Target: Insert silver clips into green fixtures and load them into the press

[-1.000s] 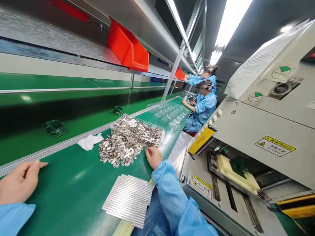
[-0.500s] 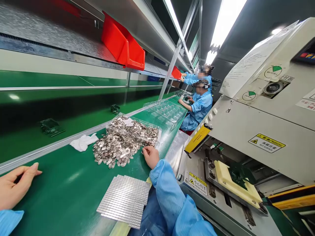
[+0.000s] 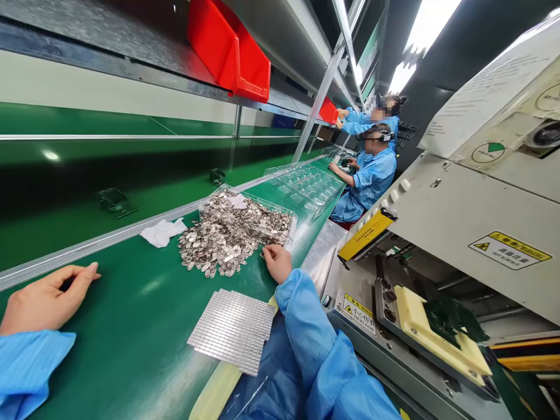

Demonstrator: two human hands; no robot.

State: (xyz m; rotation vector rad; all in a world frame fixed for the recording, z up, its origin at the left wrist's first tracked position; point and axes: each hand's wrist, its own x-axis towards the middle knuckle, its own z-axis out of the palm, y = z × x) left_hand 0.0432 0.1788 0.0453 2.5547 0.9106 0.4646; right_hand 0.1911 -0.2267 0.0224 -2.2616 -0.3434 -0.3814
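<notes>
A heap of small shiny metal pieces (image 3: 219,249) lies on the green bench, spilling from a clear plastic tray (image 3: 292,228). At the heap's near right edge is my right hand (image 3: 279,263), its thumb and fingers pinched on what looks like one small metal piece. My left hand (image 3: 46,297) hovers low over the bench at left, apart from the heap. Its thumb and fingertips meet in a pinch; anything between them is too small to make out. Between my hands, near the bench's front edge, lies a silver sheet of small rectangles in rows (image 3: 234,326).
A crumpled white cloth (image 3: 163,232) sits left of the heap. Clear trays (image 3: 306,184) stand farther along the bench. A red bin (image 3: 231,52) rests on the shelf above. On my right is a machine (image 3: 490,204) with a cream fixture (image 3: 409,312). Two co-workers in blue (image 3: 376,169) are beyond.
My view has shifted, so the bench and machine appear farther right and higher. My left hand and sleeve show more fully. My right hand stays pinched by the heap.
</notes>
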